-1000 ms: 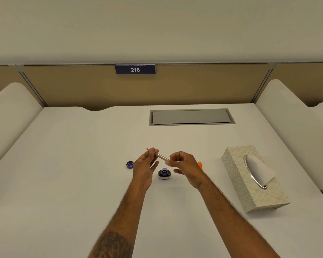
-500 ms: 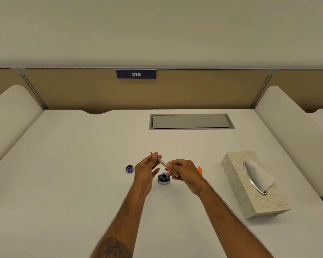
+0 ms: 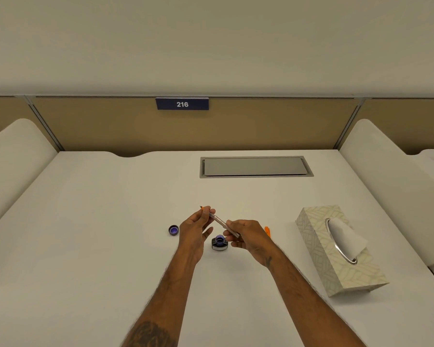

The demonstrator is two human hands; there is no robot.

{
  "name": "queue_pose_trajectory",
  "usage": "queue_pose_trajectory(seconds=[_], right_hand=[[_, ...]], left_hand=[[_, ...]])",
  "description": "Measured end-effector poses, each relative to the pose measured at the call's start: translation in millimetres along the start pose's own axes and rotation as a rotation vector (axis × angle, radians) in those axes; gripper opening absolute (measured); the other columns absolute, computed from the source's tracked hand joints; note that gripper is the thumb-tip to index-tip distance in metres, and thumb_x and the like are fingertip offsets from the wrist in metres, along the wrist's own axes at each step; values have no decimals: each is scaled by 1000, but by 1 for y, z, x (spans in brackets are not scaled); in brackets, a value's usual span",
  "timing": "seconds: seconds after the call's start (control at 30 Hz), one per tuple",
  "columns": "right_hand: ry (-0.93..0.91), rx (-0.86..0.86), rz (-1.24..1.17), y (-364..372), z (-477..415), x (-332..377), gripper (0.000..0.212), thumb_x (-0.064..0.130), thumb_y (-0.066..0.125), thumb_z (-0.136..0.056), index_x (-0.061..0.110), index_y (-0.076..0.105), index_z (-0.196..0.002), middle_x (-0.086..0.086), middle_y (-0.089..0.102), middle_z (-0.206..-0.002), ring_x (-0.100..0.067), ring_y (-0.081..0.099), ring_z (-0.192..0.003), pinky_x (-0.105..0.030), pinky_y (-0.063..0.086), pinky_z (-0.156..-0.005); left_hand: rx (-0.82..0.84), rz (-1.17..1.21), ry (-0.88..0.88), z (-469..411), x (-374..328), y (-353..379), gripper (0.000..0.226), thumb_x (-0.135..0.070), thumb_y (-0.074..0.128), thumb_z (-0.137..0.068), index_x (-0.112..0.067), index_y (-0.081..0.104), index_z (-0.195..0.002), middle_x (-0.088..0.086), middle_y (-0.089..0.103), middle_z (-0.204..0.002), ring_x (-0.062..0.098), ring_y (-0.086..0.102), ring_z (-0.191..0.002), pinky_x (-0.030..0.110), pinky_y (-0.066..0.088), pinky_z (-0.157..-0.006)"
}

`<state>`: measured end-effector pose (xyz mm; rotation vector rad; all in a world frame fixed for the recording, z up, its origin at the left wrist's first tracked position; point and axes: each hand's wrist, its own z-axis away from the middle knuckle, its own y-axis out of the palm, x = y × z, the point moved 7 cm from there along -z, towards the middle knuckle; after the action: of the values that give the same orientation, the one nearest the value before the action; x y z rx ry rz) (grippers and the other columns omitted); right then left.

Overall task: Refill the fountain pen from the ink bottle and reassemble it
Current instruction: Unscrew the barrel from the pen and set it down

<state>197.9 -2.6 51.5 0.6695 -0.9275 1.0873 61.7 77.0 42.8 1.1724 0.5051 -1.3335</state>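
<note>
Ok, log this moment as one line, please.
left hand: holds pen nib end | right hand: holds converter end | ink bottle: open | cap: on desk

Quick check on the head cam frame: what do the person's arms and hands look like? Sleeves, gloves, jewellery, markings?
Both forearms are bare to the frame edge: no sleeves, gloves, watch or bracelets visible. The left hand and right hand are bare; no rings that I can make out. A large dark tattoo sits on the left forearm, and a small dark tattoo mark near the right wrist. Some arm hair shows.
</note>
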Motion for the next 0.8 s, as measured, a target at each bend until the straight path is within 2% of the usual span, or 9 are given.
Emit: queue_pose_trajectory(seconds=[0.13, 0.2, 0.33, 0.43, 0.57, 0.67, 0.8], right_hand=[[-58, 2, -10, -1, 2, 6, 15, 17, 68, -89, 9, 71, -101, -5, 72, -91, -15, 66, -82, -25, 54, -71], [-70, 15, -8, 0, 2, 8, 20, 13, 74, -82, 11, 71, -102, -2, 70, -90, -15, 65, -86, -28, 54, -74], [-44, 4, -45, 0, 1, 7, 24, 27, 70, -87, 16, 68, -109, -7, 71, -105, -20, 70, -93, -26, 55, -70], [7, -19, -66, -1, 0, 3, 29, 35, 56, -96, 12, 69, -107, -8, 73, -101, -19, 72, -86, -28, 56, -72], [-12, 3, -81, -1, -1, 2, 21, 22, 58, -95, 7, 71, -101, -11, 74, -93, -17, 70, -80, -26, 56, -69], [-51, 7, -58, -2, -1, 6, 14, 17, 66, -90, 10, 71, -101, -7, 71, -94, -18, 68, -88, -26, 54, -71], [-66, 38, -60, 1, -2, 8, 21, 16, 70, -87, 11, 69, -107, -7, 71, -103, -21, 66, -98, -28, 53, -77]], left_hand=[[3, 4, 3, -1, 0, -1, 15, -25, 60, -93, -18, 72, -99, -1, 75, -97, 18, 65, -105, 34, 48, -84], [1, 11, 1, -1, 0, -1, 15, -24, 60, -93, -17, 72, -99, -2, 76, -94, 18, 66, -104, 35, 47, -85], [-5, 15, 0, -1, -1, 1, 16, -24, 60, -94, -16, 72, -101, -1, 76, -95, 18, 66, -103, 36, 47, -85], [-13, 14, 2, -2, -2, 1, 16, -23, 60, -94, -15, 71, -102, 1, 75, -97, 19, 66, -104, 37, 46, -89], [-1, 8, -2, -4, -2, 1, 16, -23, 60, -93, -16, 71, -102, 1, 75, -99, 19, 66, -106, 38, 46, -92], [-7, 11, -2, -6, -2, 0, 15, -23, 60, -94, -16, 72, -100, 3, 75, -100, 20, 66, -106, 38, 46, -90], [-13, 10, -3, -6, -3, 0, 17, -23, 59, -94, -14, 71, -102, 4, 75, -100, 21, 65, -107, 38, 45, -91]])
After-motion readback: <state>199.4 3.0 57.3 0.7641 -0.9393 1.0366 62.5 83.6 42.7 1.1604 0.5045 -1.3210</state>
